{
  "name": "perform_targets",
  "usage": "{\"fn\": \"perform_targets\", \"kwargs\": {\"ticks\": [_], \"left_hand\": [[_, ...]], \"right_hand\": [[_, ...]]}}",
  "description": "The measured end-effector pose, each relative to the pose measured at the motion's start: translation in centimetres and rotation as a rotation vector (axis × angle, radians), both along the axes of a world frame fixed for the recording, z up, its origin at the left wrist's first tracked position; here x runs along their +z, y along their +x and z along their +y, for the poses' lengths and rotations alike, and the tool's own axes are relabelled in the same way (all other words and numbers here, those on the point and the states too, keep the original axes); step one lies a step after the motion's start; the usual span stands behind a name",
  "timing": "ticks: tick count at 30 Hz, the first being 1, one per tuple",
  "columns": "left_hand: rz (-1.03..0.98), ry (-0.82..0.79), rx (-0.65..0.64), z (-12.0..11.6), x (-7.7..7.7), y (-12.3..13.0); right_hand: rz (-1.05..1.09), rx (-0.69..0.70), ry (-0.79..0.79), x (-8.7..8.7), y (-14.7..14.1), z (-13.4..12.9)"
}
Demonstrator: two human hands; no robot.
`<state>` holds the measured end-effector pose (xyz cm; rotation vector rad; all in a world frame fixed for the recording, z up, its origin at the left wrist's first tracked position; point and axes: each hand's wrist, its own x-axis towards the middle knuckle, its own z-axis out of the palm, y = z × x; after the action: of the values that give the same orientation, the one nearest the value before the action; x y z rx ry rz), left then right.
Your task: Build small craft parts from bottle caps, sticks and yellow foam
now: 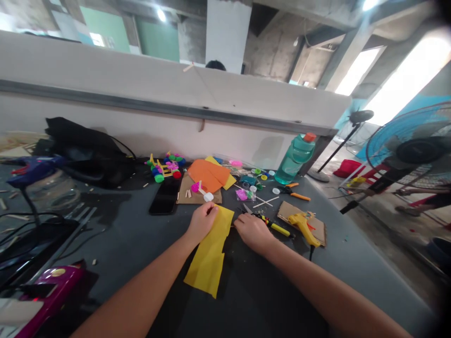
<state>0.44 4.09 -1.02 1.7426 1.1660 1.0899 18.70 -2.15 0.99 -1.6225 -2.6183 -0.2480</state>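
A long yellow sheet [207, 258] with notched edges hangs from my left hand [202, 223], whose thumb and fingers pinch its upper left edge. Just right of the sheet, my right hand [253, 230] has its fingers curled together near a craft knife with a yellow and black handle [280, 228]; whatever is between those fingers is too small to make out. Beyond my hands, orange sheets [207, 174] lie over a piece of cardboard [183, 195], with a pink and a white cap [208, 197] joined by a stick on it.
A black phone [164, 197] and colourful toy models [165, 168] are at the back left. Bottle caps, sticks, orange-handled pliers [299, 196] and a green bottle [295, 159] stand or lie behind. To the right, a yellow glue gun [305, 227] rests on cardboard.
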Motion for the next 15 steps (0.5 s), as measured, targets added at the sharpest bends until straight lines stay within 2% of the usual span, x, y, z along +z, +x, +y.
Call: {"fn": "perform_targets", "kwargs": {"ticks": [2,4,6,9,12,15], "left_hand": [[0.010,0.002,0.008,-0.1,0.1,-0.1],[0.031,0.004,0.031,0.0,0.2,-0.1],[0.051,-0.003,0.048,0.0,0.2,-0.2],[0.045,-0.050,0.046,-0.3,0.3,0.2],[-0.043,-0.161,0.019,-1.3,0.3,1.4],[-0.093,-0.267,-0.070,-2.7,0.2,2.6]], "right_hand": [[-0.030,0.008,0.000,-0.2,0.2,0.4],[0.039,-0.028,0.024,0.0,0.8,0.6],[0.232,-0.129,0.078,0.4,1.8,0.6],[0.651,-0.262,0.155,1.0,2.7,0.5],[0.901,-0.202,0.150,0.8,2.6,0.1],[0.921,-0.095,0.114,0.3,2.1,-0.3]]}}
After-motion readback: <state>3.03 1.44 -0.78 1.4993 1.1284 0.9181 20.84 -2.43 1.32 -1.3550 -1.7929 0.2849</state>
